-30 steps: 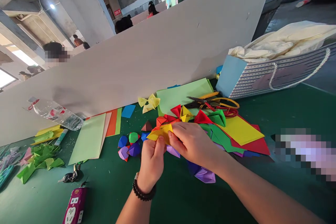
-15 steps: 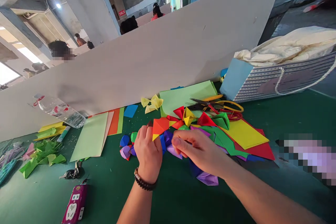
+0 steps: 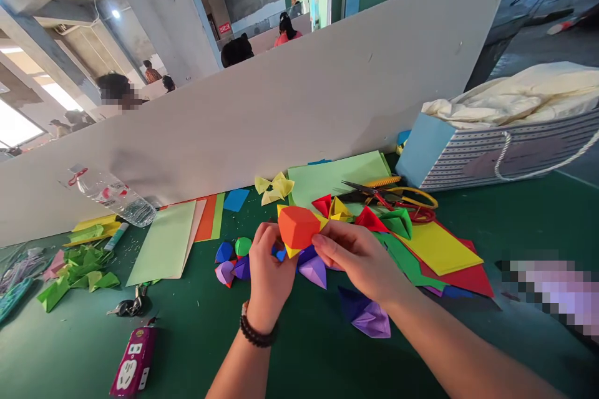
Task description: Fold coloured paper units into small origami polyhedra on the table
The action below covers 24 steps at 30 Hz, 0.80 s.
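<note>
Orange-and-yellow origami piece (image 3: 294, 227) sits pinched between the left hand (image 3: 269, 274) and right hand (image 3: 358, 262), both grips pressed on it; purple paper folds (image 3: 312, 271) lie at 5 o'clock, scissors (image 3: 379, 196) at 3 o'clock, on the green worktop (image 3: 468, 349).

Folded paper pile (image 3: 402, 255) blocking the right

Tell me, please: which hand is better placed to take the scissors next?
Probably the right hand: it is closer to the scissors than the left hand, though both hold the folded orange-and-yellow paper.
</note>
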Tool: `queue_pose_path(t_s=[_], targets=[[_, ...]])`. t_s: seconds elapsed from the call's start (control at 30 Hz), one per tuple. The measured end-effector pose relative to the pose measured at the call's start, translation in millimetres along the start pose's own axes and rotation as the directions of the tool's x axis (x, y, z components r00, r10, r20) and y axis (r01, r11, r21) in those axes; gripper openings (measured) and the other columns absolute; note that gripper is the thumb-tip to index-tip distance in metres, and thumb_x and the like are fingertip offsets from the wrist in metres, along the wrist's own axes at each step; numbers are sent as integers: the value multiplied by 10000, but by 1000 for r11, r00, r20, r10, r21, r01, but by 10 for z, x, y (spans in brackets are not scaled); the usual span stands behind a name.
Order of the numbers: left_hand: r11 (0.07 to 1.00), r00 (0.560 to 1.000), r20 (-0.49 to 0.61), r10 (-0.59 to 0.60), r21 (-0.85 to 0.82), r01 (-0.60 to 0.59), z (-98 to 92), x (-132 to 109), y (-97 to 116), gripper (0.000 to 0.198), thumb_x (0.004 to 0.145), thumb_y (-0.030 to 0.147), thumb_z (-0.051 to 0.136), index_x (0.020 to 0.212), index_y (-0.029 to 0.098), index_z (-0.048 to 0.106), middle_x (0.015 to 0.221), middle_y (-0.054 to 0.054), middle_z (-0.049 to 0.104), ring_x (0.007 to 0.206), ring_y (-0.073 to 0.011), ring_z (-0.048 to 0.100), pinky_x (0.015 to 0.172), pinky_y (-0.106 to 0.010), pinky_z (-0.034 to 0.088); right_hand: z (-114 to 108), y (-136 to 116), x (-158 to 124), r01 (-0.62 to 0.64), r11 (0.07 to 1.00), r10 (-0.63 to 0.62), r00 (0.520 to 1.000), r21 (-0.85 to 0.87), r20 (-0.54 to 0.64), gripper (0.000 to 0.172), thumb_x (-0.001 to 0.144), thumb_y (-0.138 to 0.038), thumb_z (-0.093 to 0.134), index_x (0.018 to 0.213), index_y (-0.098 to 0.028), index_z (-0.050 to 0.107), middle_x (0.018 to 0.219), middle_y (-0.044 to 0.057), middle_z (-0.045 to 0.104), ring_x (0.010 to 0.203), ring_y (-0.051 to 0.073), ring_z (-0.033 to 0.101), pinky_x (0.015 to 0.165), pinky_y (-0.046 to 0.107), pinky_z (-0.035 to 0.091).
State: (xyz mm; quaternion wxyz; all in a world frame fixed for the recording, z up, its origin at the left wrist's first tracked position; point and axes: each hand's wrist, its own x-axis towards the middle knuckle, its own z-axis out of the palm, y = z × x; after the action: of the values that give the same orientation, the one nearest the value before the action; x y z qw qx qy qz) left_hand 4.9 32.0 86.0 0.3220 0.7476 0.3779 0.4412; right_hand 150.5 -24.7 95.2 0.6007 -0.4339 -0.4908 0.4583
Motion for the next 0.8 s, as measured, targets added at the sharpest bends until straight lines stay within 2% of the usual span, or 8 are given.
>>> queue_pose_path(t_s=[0.03, 0.1, 0.17, 0.23, 0.33, 0.4, 0.57, 0.8], targets=[[973, 992, 68, -110, -194, 122, -28, 12, 38, 62, 781, 178, 617, 841, 174, 633, 834, -34, 594, 716, -132, 533, 620, -237, 430, -25, 11, 3, 22, 1000, -23, 1000, 13, 19, 388, 845, -520, 593, 651, -189, 533, 560, -35, 455, 492, 83, 395, 450, 229, 300], [782, 935, 222, -277, -512, 354, -95, 27, 102, 143, 779, 263, 647, 882, 164, 663, 812, -34, 612, 668, -118, 543, 584, -227, 449, -76, 33, 9, 57, 998, -57, 998, 22, 30, 367, 850, -516, 595, 689, -187, 561, 573, -34, 451, 499, 83, 387, 450, 230, 295], [565, 873, 340, -350, -666, 486, -160, 25, 146, 234, 743, 348, 697, 857, 144, 683, 764, -32, 610, 614, -108, 537, 518, -214, 443, -120, 55, 13, 62, 998, -62, 997, 5, 36, 358, 853, -514, 595, 711, -185, 581, 576, -35, 447, 490, 80, 365, 442, 233, 283], [458, 845, 396, -359, -714, 529, -207, 11, 175, 282, 684, 381, 763, 801, 134, 694, 721, -23, 602, 573, -96, 530, 473, -200, 429, -145, 79, 16, 48, 998, -47, 997, -27, 58, 356, 848, -511, 604, 714, -181, 594, 575, -31, 452, 485, 79, 354, 435, 234, 269], [420, 842, 399, -363, -737, 530, -232, -15, 203, 279, 620, 358, 831, 719, 141, 686, 632, 4, 585, 504, -71, 508, 454, -183, 406, -132, 130, 29, 13, 1000, -12, 994, -11, 105, 356, 826, -511, 634, 710, -175, 610, 566, -25, 468, 490, 81, 366, 438, 233, 259], [417, 854, 377, -357, -754, 507, -223, -27, 213, 263, 612, 336, 843, 703, 145, 687, 613, 7, 591, 501, -69, 514, 464, -179, 401, -87, 173, 46, -31, 997, 23, 994, 77, 104, 348, 793, -518, 669, 730, -179, 624, 568, -27, 477, 491, 79, 377, 441, 229, 257], [413, 887, 336, -317, -793, 448, -141, -46, 199, 249, 621, 319, 840, 729, 132, 714, 642, -9, 615, 566, -73, 524, 539, -188, 422, 71, 229, 60, -66, 933, 90, 995, 353, -51, 362, 659, -532, 768, 724, -220, 597, 603, -54, 461, 465, 58, 324, 437, 222, 249], [337, 876, 266, -401, -847, 411, -44, -214, 87, 257, 617, 291, 834, 782, 143, 704, 745, -8, 646, 624, -75, 531, 566, -192, 398, 228, 288, -83, -63, 870, 97, 994, 488, -45, 321, 722, -467, 735, 720, -211, 542, 497, -87, 368, 418, 51, 275, 424, 216, 229]])
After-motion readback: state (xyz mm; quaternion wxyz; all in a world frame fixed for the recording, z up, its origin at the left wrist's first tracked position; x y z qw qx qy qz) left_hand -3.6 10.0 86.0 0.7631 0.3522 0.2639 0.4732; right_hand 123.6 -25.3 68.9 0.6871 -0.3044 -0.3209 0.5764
